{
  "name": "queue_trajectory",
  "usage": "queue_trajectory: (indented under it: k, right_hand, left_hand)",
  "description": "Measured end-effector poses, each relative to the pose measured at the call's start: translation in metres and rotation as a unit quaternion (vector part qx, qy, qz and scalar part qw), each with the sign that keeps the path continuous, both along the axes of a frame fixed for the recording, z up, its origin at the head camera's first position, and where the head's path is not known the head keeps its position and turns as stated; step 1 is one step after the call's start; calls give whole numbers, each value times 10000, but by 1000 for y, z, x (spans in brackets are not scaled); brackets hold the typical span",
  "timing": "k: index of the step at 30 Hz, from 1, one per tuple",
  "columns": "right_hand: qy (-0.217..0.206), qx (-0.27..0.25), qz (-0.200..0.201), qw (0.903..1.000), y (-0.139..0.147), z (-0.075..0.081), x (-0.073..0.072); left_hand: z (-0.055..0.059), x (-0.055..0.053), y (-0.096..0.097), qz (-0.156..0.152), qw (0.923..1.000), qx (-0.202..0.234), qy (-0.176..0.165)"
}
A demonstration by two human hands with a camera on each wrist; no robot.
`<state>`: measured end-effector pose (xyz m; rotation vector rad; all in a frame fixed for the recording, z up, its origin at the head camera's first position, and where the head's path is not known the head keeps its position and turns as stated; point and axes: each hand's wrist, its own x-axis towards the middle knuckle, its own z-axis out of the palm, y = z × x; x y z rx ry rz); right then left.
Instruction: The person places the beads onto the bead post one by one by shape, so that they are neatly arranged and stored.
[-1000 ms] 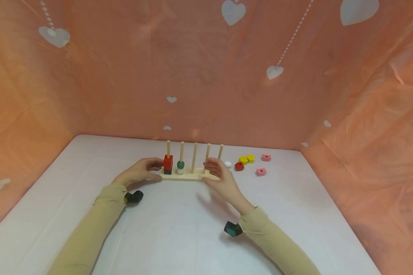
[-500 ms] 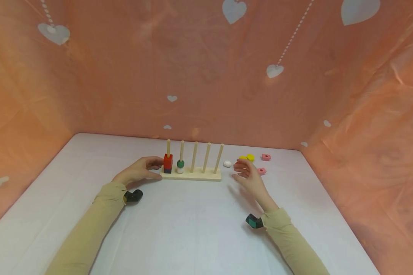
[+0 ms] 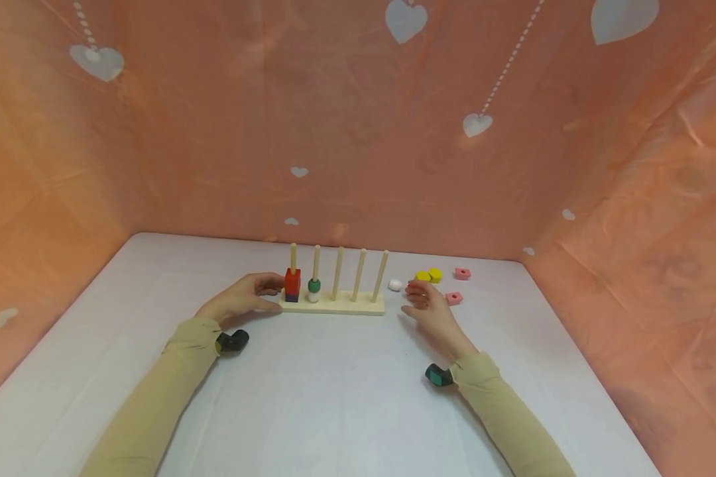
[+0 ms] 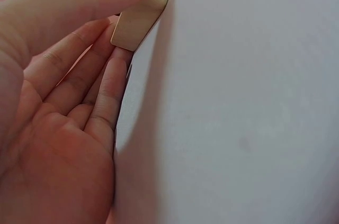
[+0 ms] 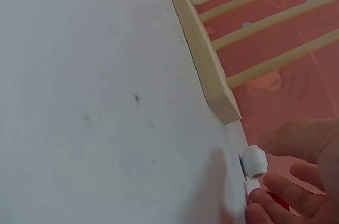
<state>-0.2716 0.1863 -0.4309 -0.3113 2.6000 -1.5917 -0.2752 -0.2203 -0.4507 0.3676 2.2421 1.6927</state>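
My left hand (image 3: 241, 296) grips the left end of a wooden peg board (image 3: 334, 305), thumb at its front and fingers behind. The board's leftmost peg carries red and dark blue blocks (image 3: 292, 285). On the peg beside it, a green bead (image 3: 314, 285) sits over a white bead (image 3: 313, 297). My right hand (image 3: 432, 311) is right of the board, fingers loosely bent and holding nothing. A loose white bead (image 5: 255, 161) lies close to its thumb and fingertips; I cannot tell if they touch. Behind the fingers a red bead (image 5: 278, 200) is mostly hidden.
Two yellow beads (image 3: 428, 275) lie beyond my right hand. To its right are a pink bead (image 3: 454, 299) and, farther back, another pink bead (image 3: 462, 273). A pink cloth with hearts (image 3: 358, 132) hangs behind the white table (image 3: 310, 397).
My right hand has moved right, from the board's right end to beside the loose beads, its thumb spreading from the fingers lately. My left hand keeps its hold on the board.
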Motion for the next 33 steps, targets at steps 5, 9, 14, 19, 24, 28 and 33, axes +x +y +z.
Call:
queue_trajectory:
  k: [5, 9, 14, 19, 24, 28, 33]
  right_hand:
    - [23, 201, -65, 9998, -2, -1, -11]
    - [115, 358, 6, 9993, -3, -2, -23]
    - [143, 454, 205, 9987, -6, -2, -37]
    - [26, 457, 387, 9982, -10, -2, -44]
    - [210, 483, 571, 9970, -12, -4, -49]
    - [227, 492, 533, 9971, -15, -5, -50]
    - [59, 479, 451, 9978, -15, -4, -49]
  left_hand:
    - [2, 2, -1, -3, 10000, -47, 22]
    - [2, 2, -1, 17, 10000, -55, 22]
    - [3, 2, 0, 23, 10000, -61, 7]
    - [1, 1, 0, 6, 10000, 36, -27]
    - [0, 1, 1, 0, 9999, 108, -48]
    - [2, 2, 1, -14, 10000, -3, 27]
    - [2, 1, 0, -36, 9998, -160, 121]
